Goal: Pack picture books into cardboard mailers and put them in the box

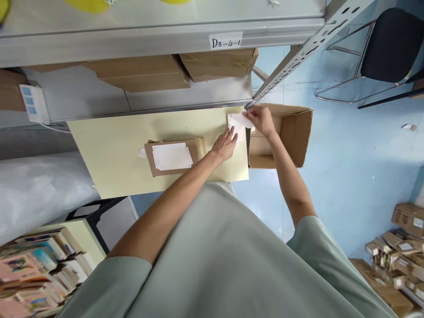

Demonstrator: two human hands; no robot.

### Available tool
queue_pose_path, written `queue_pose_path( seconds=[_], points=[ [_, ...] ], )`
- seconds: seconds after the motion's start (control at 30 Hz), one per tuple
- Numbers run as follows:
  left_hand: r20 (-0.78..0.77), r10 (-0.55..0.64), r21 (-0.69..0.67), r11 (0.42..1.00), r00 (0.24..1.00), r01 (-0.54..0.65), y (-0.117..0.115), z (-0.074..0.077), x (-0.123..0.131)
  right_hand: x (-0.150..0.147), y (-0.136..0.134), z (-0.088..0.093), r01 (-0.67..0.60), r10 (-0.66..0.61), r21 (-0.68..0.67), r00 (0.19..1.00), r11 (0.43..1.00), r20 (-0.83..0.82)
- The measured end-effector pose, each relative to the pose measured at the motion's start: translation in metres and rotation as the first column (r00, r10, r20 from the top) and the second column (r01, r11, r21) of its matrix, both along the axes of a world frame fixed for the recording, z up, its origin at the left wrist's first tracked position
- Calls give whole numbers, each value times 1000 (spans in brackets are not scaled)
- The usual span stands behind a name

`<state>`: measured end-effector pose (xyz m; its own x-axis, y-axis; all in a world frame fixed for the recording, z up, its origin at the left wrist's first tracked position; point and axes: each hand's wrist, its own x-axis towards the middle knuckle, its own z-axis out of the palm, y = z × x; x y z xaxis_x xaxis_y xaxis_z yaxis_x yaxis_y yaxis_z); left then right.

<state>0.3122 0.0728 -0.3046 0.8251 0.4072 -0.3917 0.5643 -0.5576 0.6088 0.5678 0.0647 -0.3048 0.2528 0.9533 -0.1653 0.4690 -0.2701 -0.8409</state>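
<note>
Nearest me: my pale green cotton shirt [232,265] is filling the bottom of the view, both bare forearms reaching away from it.
Left hand: my left hand [225,143] is lying flat and unclenched, fingertips pressing the lower edge of the white paper sheet [236,121] onto the pale yellow rectangular table [112,145].
Right hand: my right hand [263,120] is pinching the same sheet's upper right edge between thumb and fingers.
Where the sheet is: it is sitting at the table's far right corner, directly between my two hands and touching both.
Axis: its longer side seems to be running from my right fingers towards my left fingertips; blur is keeping me from being sure.
Left of my hands: a flat brown cardboard parcel [198,148] bearing a white printed label [171,156] is lying just beside my left hand.
Right of the table: an open brown cardboard box [294,132] is standing on the blue floor [347,154], under my right wrist.
Beyond: a grey metal shelf [132,39] is carrying a handwritten tag [225,41].
</note>
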Motion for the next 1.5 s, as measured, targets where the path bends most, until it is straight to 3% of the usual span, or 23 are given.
queue_pose_path(
  seconds=[0.2, 0.4, 0.57, 0.8, 1.0, 1.2, 1.5],
  points=[
    [-25, 64, 12, 998, 998, -64, 13, -16, 30, 34, 38, 0, -38, 35, 17, 991, 999, 129],
    [-97, 81, -23, 996, 992, -84, 15, -19, 34, 37, 46, -8, -25, 21, 27, 992, 999, 125],
    [-134, 68, 2, 998, 989, -69, 17, -4, 36, 34, 46, -9, 21, -11, -65, 988, 998, 152],
    [-371, -40, 40, 997, 928, 59, 24, 35, 52, 27, 54, 15, 87, -30, -272, 978, 958, 205],
    [-371, -12, 37, 999, 928, 28, 23, 49, 58, 24, 62, 18, 76, -24, -269, 981, 960, 190],
    [-351, 3, 36, 999, 936, 11, 24, 52, 61, 22, 64, 14, 39, -3, -236, 989, 971, 151],
    [-330, -3, 65, 998, 944, 26, 30, 36, 61, 29, 72, 10, 68, -9, -257, 974, 964, 226]
  ],
)
